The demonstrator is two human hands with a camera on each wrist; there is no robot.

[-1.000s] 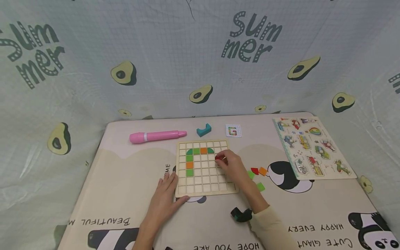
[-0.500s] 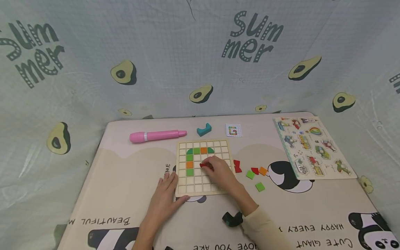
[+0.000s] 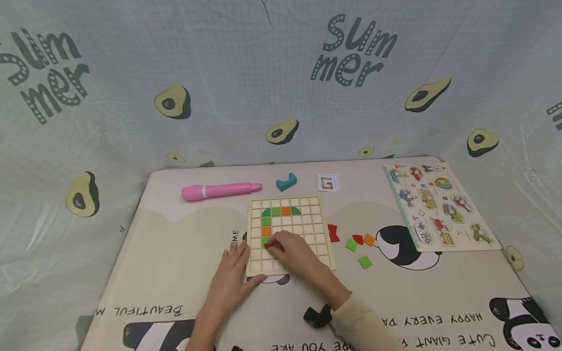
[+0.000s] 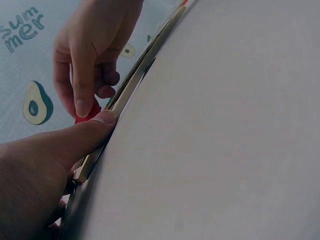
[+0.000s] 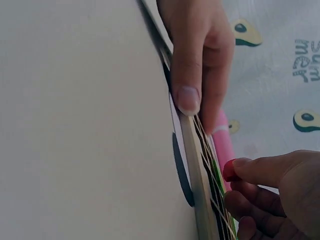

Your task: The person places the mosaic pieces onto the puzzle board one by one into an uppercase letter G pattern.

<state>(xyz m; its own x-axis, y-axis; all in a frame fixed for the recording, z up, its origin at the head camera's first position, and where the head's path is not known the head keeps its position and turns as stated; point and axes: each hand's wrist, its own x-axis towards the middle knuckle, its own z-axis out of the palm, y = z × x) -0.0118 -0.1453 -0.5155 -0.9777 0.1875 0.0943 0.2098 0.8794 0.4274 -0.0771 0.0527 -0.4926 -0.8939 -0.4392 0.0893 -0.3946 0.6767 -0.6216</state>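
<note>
A wooden grid board (image 3: 307,253) lies on the table, with green and orange tiles (image 3: 266,231) set in an upside-down L along its left and upper cells. My right hand (image 3: 295,253) pinches a small red tile (image 5: 230,171) between thumb and fingertips, close over the lower left cells below the lowest green tile. In the left wrist view the red tile (image 4: 88,114) shows under the right fingertips. My left hand (image 3: 230,275) rests at the board's lower left corner, its fingers extended along the left edge and its thumb (image 4: 90,135) on the near edge.
Loose red tiles (image 3: 333,233), green tiles (image 3: 365,262) and an orange tile (image 3: 369,240) lie right of the board. Behind it are a pink pen-shaped toy (image 3: 221,190), a teal block (image 3: 287,182) and a pattern card (image 3: 328,183). A picture puzzle board (image 3: 441,207) lies at right.
My right hand has carried the red tile from the board's upper right side down and left to its lower left cells. My left hand has stayed at the board's corner.
</note>
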